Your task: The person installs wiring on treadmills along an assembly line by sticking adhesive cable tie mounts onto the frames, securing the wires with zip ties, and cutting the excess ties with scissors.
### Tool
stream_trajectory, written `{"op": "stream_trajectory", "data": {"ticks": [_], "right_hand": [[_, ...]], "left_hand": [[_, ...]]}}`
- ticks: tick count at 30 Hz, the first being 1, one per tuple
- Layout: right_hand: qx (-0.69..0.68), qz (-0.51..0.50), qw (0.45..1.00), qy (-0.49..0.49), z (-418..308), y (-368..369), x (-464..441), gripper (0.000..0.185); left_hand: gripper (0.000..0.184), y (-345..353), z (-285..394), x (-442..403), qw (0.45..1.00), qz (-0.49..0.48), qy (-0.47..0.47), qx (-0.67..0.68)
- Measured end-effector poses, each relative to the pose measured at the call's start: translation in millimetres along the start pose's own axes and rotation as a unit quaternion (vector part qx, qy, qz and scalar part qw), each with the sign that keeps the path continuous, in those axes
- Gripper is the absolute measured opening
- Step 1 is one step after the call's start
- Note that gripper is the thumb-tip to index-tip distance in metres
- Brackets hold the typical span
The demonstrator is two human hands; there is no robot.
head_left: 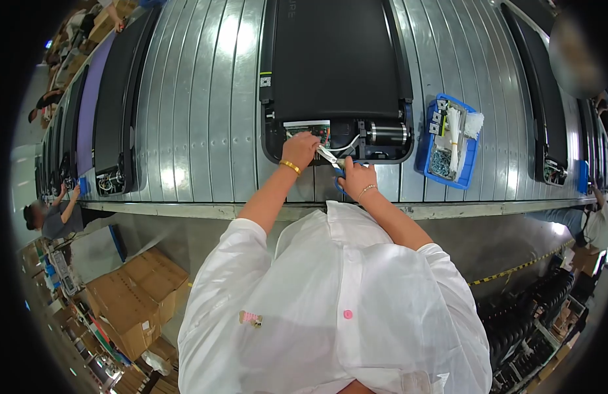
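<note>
In front of me a black treadmill (330,65) lies with its motor bay uncovered. A circuit board (322,134), a white cable (347,144) and a dark cylindrical motor (387,134) show inside. My right hand (358,179) is closed round the blue handles of a pair of scissors (331,159), whose metal blades point up and left toward my other hand. My left hand (300,150) is at the bay's front edge beside the circuit board, fingers pinched together. What they grip is hidden.
To the right stands a blue bin (471,157) of white ties, screws and labels. More treadmills lie on the metal slat line, a left one (123,98) and a right one (537,98). Cardboard boxes (136,289) stand behind; a person (54,220) works at far left.
</note>
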State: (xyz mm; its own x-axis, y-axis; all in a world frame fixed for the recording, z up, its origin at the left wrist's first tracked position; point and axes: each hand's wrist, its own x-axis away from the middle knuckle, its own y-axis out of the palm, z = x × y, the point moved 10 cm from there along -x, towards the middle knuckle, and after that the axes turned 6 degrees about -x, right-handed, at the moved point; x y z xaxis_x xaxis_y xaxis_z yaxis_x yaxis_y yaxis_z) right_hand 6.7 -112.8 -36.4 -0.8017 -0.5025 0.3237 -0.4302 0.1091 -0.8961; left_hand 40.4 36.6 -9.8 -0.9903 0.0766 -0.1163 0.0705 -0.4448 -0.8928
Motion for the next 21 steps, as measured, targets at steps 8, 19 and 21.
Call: {"op": "stream_trajectory", "data": {"ticks": [8,19,21], "right_hand": [[-0.088,-0.108,0.988,0.070,-5,20,-12,0.044],[-0.277,-0.006,0.955,0.104,88,0,73,0.051],[-0.333,0.028,0.930,0.156,129,1,107,0.048]], "left_hand": [[0.008,3,9,-28,0.991,-0.042,0.082,-0.092],[0.009,13,-131,100,0.891,0.100,-0.355,0.264],[0.010,44,-95,133,0.837,-0.002,-0.410,0.362]]}}
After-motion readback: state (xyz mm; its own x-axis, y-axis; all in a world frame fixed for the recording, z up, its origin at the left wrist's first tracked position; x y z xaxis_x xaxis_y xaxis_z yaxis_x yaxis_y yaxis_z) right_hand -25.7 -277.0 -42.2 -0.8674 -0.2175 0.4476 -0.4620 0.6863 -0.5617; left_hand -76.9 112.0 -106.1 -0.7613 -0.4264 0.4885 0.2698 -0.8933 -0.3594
